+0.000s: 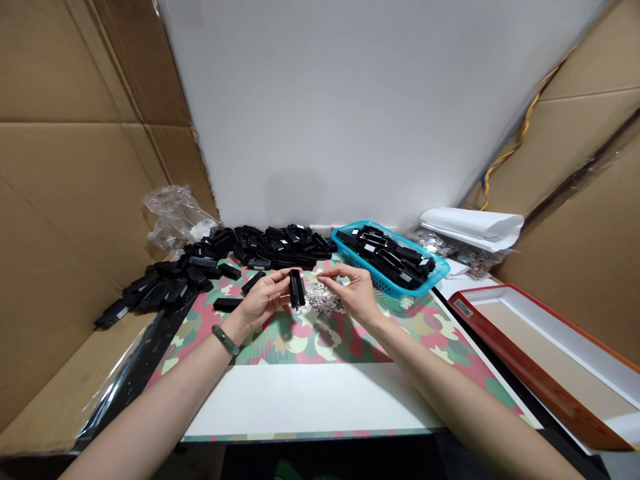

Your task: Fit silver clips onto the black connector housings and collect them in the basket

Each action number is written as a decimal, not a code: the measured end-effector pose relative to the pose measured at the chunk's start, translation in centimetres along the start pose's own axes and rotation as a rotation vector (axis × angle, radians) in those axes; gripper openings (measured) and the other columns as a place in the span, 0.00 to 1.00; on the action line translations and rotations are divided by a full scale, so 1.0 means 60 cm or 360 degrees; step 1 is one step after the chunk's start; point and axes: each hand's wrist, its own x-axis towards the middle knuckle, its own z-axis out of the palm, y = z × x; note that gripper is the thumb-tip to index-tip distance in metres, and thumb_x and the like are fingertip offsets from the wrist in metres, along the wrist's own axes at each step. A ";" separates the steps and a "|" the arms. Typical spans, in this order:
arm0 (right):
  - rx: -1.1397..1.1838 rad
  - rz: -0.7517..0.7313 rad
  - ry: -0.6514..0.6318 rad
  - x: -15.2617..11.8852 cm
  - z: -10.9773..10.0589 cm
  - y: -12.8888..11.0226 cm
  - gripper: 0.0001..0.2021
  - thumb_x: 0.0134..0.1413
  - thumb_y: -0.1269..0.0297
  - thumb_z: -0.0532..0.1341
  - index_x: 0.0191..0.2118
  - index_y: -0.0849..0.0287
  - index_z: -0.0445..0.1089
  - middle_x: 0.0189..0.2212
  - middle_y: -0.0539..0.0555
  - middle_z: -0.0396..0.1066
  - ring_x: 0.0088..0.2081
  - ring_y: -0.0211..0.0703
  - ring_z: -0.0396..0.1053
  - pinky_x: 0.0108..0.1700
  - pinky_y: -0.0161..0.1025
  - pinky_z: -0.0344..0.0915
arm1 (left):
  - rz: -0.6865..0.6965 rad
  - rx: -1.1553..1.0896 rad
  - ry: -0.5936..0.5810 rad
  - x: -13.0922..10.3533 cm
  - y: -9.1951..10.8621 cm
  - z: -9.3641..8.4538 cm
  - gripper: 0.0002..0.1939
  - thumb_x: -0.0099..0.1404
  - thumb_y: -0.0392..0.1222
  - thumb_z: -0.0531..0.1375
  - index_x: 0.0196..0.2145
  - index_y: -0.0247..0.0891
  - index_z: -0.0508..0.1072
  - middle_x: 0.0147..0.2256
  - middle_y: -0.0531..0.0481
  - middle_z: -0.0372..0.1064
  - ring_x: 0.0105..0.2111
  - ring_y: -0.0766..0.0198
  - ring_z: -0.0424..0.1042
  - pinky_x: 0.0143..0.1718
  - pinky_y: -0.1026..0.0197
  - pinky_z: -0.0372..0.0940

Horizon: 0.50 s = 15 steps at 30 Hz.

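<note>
My left hand [263, 299], with a green bangle [225, 340] at its wrist, holds a black plastic part [297, 289] upright between thumb and fingers, above the middle of the table. Just to the right, my right hand [351, 291] is closed in a pinch, its fingertips near the part but apart from it. What the pinch holds is too small to make out. Under and between the hands lies a pile of small shiny pieces [325, 299]. Two loose black parts, one of them a flat block [227, 305], lie beside my left hand.
A large heap of black parts [280, 245] runs along the back and left. The blue basket [384, 286] at the back right holds more. Clear plastic bags [176, 217], a white roll [470, 227] and a red-edged box lid [530, 360] lie around the sides. Cardboard walls flank the table [310, 400].
</note>
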 end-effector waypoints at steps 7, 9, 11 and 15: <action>0.0034 -0.0072 -0.0126 -0.003 0.000 -0.017 0.05 0.54 0.63 0.67 0.30 0.57 0.77 0.28 0.52 0.77 0.32 0.42 0.72 0.36 0.39 0.66 | -0.0124 0.0099 -0.0108 -0.004 -0.013 0.009 0.18 0.57 0.43 0.70 0.45 0.36 0.79 0.37 0.46 0.77 0.33 0.66 0.75 0.35 0.67 0.69; -0.0006 -0.0138 -0.0131 -0.006 0.001 -0.013 0.04 0.55 0.64 0.67 0.31 0.57 0.77 0.28 0.52 0.76 0.32 0.42 0.72 0.36 0.39 0.65 | -0.0111 0.0146 -0.0155 -0.005 -0.014 0.011 0.18 0.58 0.43 0.70 0.45 0.37 0.79 0.40 0.45 0.77 0.36 0.64 0.75 0.37 0.66 0.69; -0.0042 -0.0193 -0.0144 -0.007 0.002 -0.009 0.04 0.55 0.66 0.66 0.30 0.58 0.76 0.28 0.52 0.75 0.31 0.42 0.71 0.36 0.39 0.64 | -0.0114 0.0180 -0.0202 -0.007 -0.015 0.013 0.18 0.58 0.43 0.69 0.46 0.37 0.79 0.42 0.44 0.77 0.38 0.62 0.76 0.38 0.65 0.70; -0.0221 -0.0329 -0.0127 -0.009 0.002 -0.008 0.05 0.56 0.69 0.65 0.29 0.57 0.74 0.27 0.51 0.74 0.32 0.43 0.69 0.37 0.40 0.62 | -0.0130 0.0208 -0.0231 -0.009 -0.016 0.016 0.17 0.59 0.43 0.69 0.46 0.37 0.79 0.42 0.44 0.77 0.39 0.61 0.76 0.39 0.63 0.70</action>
